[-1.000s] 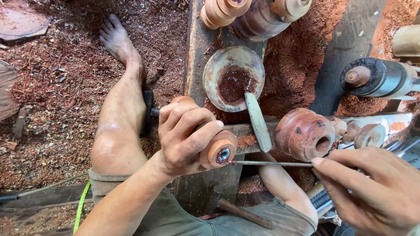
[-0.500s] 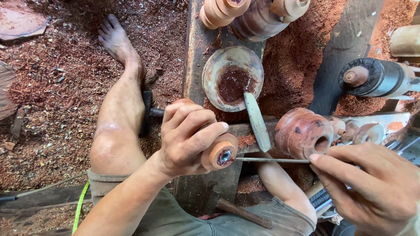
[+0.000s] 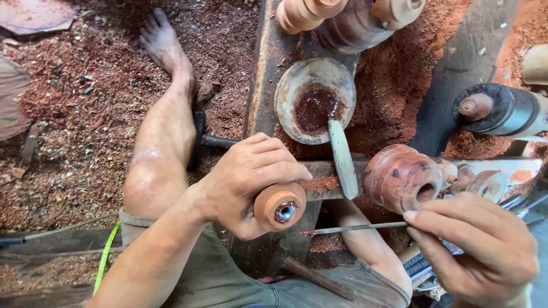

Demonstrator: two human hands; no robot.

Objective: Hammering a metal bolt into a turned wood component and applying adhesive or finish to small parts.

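While left hand grips wooden cylinder, right hand pinches thin rod, tip just clear

No packages, labels, signs, screens visible.

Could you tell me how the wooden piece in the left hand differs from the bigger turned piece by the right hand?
The wooden piece is small, pale orange and gripped in the left hand; the bigger turned piece is darker reddish-brown, ribbed, and no hand holds it. The small one's hole looks shiny and bluish inside; the big one's opening is dark. Both are round with a central hole.
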